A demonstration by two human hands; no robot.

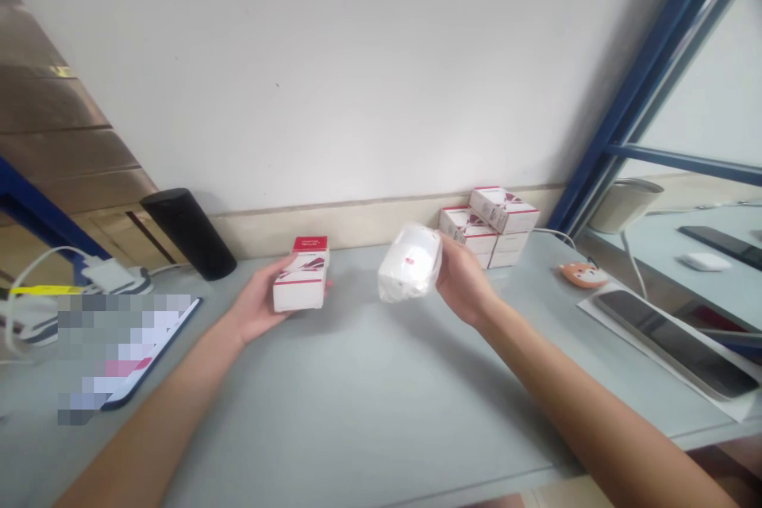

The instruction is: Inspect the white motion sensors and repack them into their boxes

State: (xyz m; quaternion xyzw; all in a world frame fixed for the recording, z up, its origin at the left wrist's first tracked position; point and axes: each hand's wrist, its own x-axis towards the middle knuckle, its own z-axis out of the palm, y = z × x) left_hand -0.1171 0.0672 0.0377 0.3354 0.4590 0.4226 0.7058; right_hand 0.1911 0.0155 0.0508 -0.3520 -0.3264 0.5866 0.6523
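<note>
From the middle of the bench, I have my left hand at eleven o'clock, curled round a red-and-white carton. Just past twelve, my right hand grips a plastic-wrapped white package, near stacked cartons at one.

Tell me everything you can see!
Held box: one, white-red, centre
Wrapped item: one, white, centre
Stacked boxes: three visible, white-red, right rear
Wall: one, white, behind
Table: one, grey, below
Cylinder: one, black, left rear
Screen: one, pale, left
Plugs and cables: several, white, left
Strip: one, yellow, left
Cartons: several, brown, upper left
Bars: several, blue, both sides
Trinket: one, orange, right
Phone: one, dark, right
Paper: one, white, under phone
Container: one, beige, far right
Case: one, white, far right
Slab: one, dark, right
Left hand: one, around held box
Right hand: one, around wrapped item
</note>
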